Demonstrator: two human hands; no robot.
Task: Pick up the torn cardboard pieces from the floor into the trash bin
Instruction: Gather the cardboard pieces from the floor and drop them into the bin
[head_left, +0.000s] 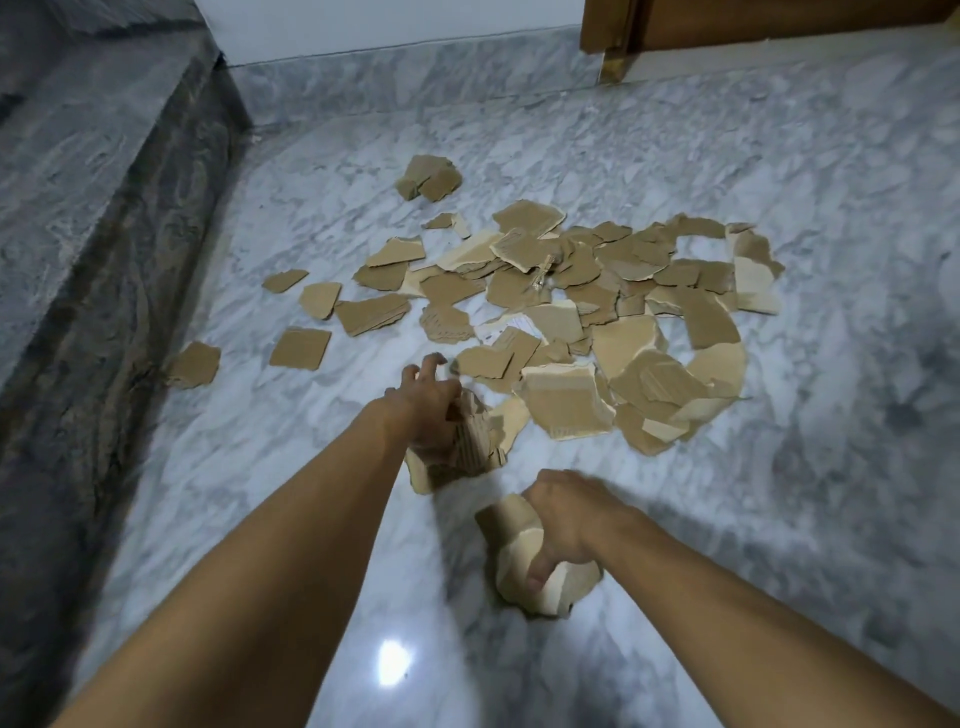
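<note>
2 hands (431, 410) each grip cardboard pieces (470, 447) (right hand (566, 519) nearer), the pile (571, 291) just beyond.

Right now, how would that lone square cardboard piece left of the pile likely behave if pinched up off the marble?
The square cardboard piece lies flat with visible corrugation, so it is probably light and fairly stiff. On the glossy marble floor it may slide before an edge lifts.

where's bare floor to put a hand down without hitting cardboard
Bare floor right of the main heap, and near the light glare between the forearms. Crowded at the heap; scattered pieces to its left.
</note>
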